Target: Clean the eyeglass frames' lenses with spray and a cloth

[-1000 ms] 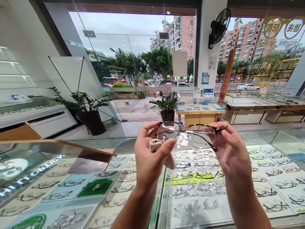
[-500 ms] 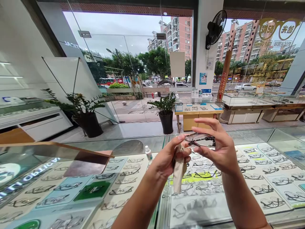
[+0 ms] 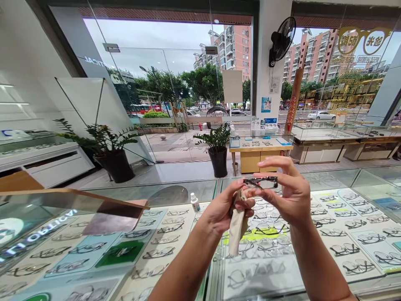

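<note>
A pair of dark-framed eyeglasses (image 3: 261, 182) is held up over the glass counter, between my two hands. My right hand (image 3: 291, 190) pinches the right end of the frame between thumb and fingers, with its upper fingers stretched above it. My left hand (image 3: 227, 207) is closed around a pale beige cloth (image 3: 236, 230), whose loose end hangs below the fingers. The left thumb and fingertips reach the left end of the glasses. Whether the cloth touches a lens, I cannot make out. A small white bottle (image 3: 194, 202) stands upright on the counter, left of my hands.
Rows of eyeglasses (image 3: 343, 249) lie inside the glass display case under my arms. At left, a raised panel with a wooden edge (image 3: 103, 193) juts over the counter. Beyond stand potted plants (image 3: 217, 161), a small display cabinet (image 3: 250, 161) and glass doors.
The glasses have turned in my fingers, so the frame now shows more edge-on and level. Both hands stay in nearly the same place, still holding cloth and glasses.
</note>
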`<state>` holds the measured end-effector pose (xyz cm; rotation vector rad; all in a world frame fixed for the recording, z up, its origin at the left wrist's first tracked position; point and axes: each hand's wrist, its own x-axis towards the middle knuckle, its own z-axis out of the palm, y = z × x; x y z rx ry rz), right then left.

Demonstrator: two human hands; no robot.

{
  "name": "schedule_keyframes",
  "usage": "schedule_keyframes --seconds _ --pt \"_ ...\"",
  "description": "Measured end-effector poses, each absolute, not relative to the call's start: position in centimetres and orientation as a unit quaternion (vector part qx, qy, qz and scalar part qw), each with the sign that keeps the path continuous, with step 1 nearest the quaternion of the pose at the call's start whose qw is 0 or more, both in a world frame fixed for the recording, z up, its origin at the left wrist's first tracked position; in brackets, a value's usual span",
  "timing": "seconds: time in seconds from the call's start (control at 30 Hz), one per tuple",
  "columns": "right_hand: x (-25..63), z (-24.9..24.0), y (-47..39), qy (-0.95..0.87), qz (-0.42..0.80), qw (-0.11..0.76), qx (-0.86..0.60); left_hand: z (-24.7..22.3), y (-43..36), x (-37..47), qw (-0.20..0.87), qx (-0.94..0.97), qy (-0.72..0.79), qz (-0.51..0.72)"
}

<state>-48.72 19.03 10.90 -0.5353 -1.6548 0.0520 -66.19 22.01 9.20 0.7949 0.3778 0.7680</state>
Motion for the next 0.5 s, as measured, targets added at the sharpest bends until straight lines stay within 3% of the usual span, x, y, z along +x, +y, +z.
schedule_keyframes --seconds 0.37,0.5 --pt "-46.5 11.0 19.3 -0.779 0.164 0.575 -0.190 8.4 22.0 -65.3 0.820 0.455 0.186 0.291" --pt "-44.9 11.5 18.5 -0.776 0.146 0.564 -0.243 8.2 22.1 -64.2 0.743 0.553 0.223 0.305"
